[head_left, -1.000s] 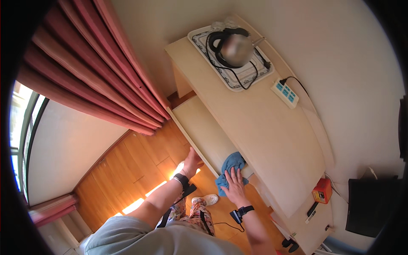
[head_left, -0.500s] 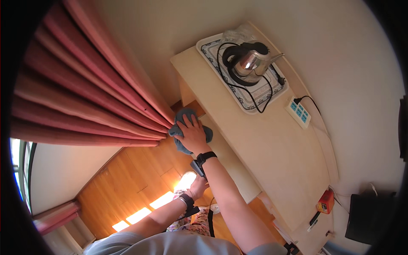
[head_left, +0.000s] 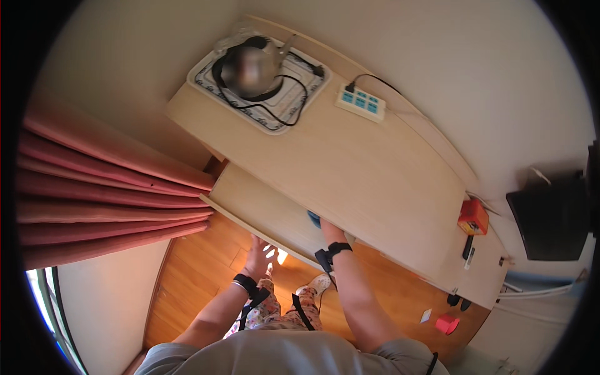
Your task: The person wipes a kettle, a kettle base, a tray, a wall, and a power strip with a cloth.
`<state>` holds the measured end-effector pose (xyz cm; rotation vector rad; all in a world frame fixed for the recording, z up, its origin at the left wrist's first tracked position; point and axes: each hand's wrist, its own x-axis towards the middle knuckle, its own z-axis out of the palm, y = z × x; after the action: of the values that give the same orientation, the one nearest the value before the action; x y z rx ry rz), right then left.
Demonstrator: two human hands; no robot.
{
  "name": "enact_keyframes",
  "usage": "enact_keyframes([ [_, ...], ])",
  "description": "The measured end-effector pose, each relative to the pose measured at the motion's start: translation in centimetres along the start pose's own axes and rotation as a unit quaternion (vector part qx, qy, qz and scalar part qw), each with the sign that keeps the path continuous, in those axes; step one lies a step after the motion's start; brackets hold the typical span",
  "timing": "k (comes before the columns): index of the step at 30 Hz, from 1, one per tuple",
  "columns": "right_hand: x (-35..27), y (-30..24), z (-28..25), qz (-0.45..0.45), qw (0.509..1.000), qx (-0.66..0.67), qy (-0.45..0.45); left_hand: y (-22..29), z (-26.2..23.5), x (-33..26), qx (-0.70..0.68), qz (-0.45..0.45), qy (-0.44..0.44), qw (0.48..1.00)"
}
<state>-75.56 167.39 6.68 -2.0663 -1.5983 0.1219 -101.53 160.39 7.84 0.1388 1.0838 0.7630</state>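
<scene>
Head view: the right hand (head_left: 329, 232) reaches under the desk's (head_left: 375, 181) front edge onto the lower shelf (head_left: 262, 209), pressing a blue cloth (head_left: 313, 218); whether its fingers are clamped cannot be told. The left hand (head_left: 257, 253), fingers spread, rests at the shelf's outer edge. Bare shelf stretches leftward toward the curtain (head_left: 100, 194).

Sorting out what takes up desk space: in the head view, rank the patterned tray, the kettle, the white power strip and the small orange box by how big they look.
1. patterned tray
2. kettle
3. white power strip
4. small orange box, though it looks close to the strip and fisheye bending makes that pair unsure.
</scene>
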Motion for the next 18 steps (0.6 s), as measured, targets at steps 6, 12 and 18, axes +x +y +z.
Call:
enact_keyframes([
  [6, -7.0, 3.9, -7.6, 0.067, 0.990, -0.083, -0.093, 0.4, 1.1, -2.1, -0.001, -0.068, -0.056, 0.996],
  [12, -14.3, 6.0, -15.4, 0.045, 0.976, -0.021, -0.210, 2.1, 5.8, -3.4, -0.121, -0.113, -0.014, 0.986],
  [18, -26.6, 17.3, -20.3, 0.412, 0.801, 0.414, -0.131, 1.8, 8.1, -0.8, -0.040, -0.051, 0.012, 0.998],
])
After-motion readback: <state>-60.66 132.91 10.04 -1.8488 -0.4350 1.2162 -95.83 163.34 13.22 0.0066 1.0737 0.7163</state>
